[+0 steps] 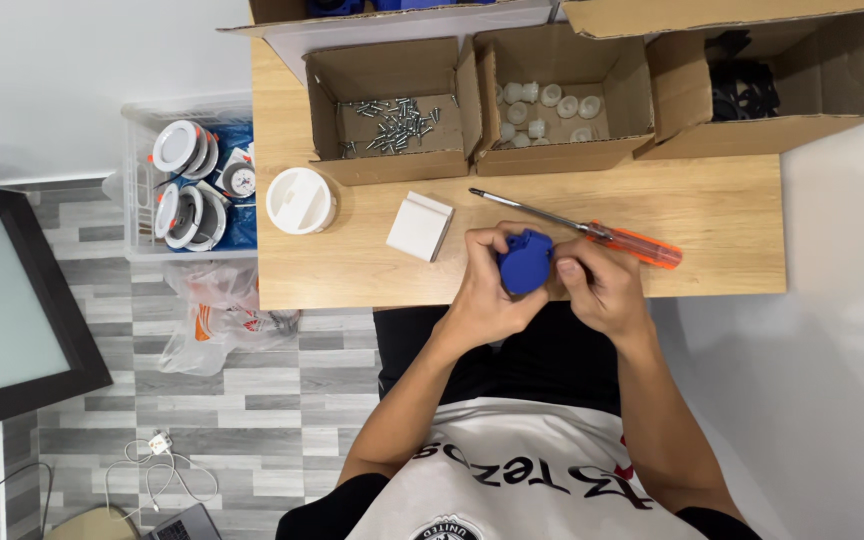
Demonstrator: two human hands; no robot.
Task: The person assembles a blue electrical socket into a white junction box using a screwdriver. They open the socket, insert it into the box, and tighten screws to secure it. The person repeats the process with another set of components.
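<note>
Floorboards of grey wood-look plank (252, 400) spread under everything, with a dark-framed panel (12, 300) lying at the far left. Next in size comes the light wooden table (712, 210), set against the white wall. Along its far edge stand three open cardboard boxes: the left box (332, 110) holds loose screws (397, 122), the middle box (592, 60) holds small white plastic caps (542, 110), and the right box (832, 80) holds black parts too dark to make out. Beside the table on the left sits a clear plastic bin (142, 210) of round white fittings. On the tabletop rest a round white lid-like disc (300, 200), a small white square block (419, 226), and a screwdriver (592, 232) with an orange handle, its shaft pointing toward the boxes. At the table's near edge, the left hand (487, 290) and the right hand (602, 285) are both curled tightly around a small blue plastic part (525, 262), gripping it between them just in front of the screwdriver.
</note>
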